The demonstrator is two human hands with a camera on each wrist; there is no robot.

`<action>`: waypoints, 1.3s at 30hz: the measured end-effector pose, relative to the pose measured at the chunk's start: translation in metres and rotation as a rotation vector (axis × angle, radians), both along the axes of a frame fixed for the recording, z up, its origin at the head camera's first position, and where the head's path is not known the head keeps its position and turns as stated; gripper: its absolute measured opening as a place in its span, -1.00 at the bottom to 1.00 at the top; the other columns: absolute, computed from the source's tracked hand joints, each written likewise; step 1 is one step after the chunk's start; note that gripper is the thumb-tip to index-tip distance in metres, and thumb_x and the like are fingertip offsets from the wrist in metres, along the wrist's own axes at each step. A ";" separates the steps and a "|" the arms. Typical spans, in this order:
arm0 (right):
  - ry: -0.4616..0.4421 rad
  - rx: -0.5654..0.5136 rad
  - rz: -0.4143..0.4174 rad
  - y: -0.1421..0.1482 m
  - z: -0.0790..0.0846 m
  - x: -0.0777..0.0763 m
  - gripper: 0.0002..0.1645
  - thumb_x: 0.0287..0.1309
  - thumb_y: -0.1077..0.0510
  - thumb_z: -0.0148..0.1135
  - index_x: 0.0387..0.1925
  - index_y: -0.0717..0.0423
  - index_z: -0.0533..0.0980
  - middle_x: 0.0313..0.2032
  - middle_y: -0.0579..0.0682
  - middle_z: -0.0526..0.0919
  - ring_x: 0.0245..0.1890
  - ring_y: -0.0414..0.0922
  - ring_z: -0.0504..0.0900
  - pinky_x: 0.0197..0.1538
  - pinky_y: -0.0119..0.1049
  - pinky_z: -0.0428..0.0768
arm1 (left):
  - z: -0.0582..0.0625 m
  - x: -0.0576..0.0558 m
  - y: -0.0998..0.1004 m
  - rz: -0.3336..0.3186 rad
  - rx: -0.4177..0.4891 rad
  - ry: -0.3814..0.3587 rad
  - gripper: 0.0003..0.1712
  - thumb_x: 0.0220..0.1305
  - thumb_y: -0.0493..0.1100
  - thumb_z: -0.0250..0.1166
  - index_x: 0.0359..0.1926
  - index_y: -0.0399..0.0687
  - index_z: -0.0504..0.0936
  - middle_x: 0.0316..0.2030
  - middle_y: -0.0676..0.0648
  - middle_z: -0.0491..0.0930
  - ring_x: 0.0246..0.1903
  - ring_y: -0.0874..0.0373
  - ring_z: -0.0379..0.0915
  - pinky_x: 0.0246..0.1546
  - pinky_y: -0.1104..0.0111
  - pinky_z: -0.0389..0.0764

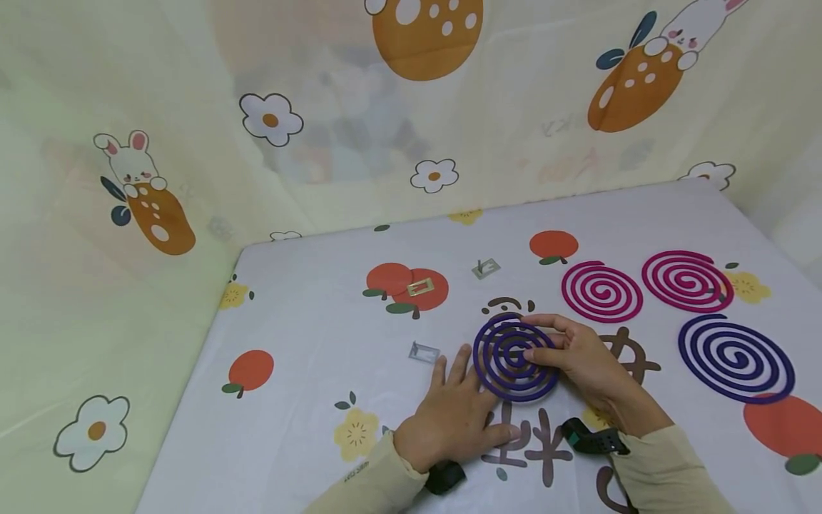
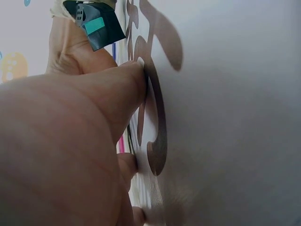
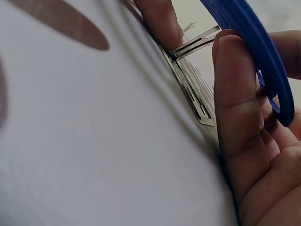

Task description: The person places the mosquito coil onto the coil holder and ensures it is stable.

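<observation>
My right hand pinches a dark blue spiral mosquito coil between thumb and fingers, holding it tilted over the table. My left hand lies palm down with fingers spread, partly beneath the coil. In the right wrist view, a small metal coil stand lies on the cloth, its narrow prong bent up to the blue coil. A fingertip presses beside the prong's base. From the head view, the coil and hands hide this stand.
Two pink coils and another blue coil lie at the right. Beyond my left fingers are three small metal stands. A patterned curtain rises behind the cloth-covered table.
</observation>
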State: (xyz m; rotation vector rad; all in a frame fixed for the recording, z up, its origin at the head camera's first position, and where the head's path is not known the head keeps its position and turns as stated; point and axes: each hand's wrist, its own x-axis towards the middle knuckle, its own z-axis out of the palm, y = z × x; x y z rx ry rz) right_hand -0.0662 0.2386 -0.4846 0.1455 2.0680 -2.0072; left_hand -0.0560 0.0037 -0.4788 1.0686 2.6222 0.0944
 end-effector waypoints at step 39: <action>-0.035 -0.008 0.024 0.002 0.002 -0.001 -0.23 0.30 0.25 0.42 0.45 0.28 0.32 0.15 0.23 0.71 0.08 -0.13 0.74 0.10 -0.39 0.65 | 0.003 -0.001 0.000 0.020 0.047 -0.058 0.00 0.41 0.52 0.04 0.68 0.43 -0.13 0.69 0.01 -0.25 0.65 -0.17 -0.40 0.54 -0.25 -0.16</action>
